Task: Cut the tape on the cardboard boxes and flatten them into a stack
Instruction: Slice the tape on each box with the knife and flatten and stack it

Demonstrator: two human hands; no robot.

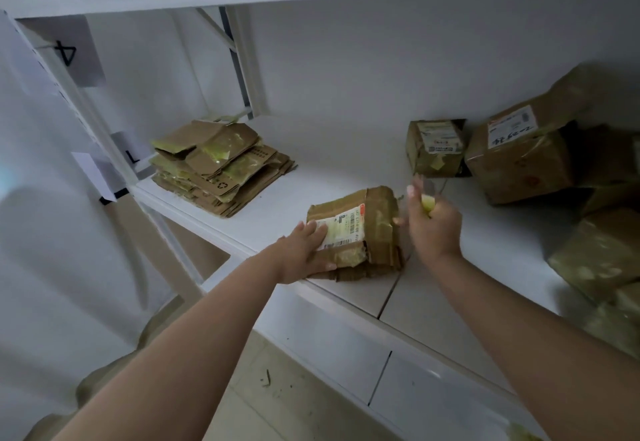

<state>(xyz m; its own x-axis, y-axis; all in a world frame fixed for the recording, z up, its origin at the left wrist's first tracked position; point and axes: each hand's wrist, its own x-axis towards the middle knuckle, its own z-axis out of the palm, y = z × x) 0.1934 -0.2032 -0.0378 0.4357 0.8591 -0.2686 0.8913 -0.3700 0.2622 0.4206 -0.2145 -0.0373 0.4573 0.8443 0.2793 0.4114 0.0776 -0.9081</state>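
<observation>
Flattened box [356,232] lies near the shelf's [311,170] front edge. Left hand [304,250] rests on its labelled end, fingers straight, thumb under the edge. Right hand [433,222], just beside it, grips a yellow-handled cutter [428,196], blade up.

Not much is worn here tbh: both forearms are seen bare all the way up, no sleeves, no watch, no bracelets, no gloves. The left hand [304,253] and right hand [433,222] are left uncovered too. Short pale nails can be made out on the fingertips. Low in the frame some tan fabric is glimpsed, too blurred to be identified.
</observation>
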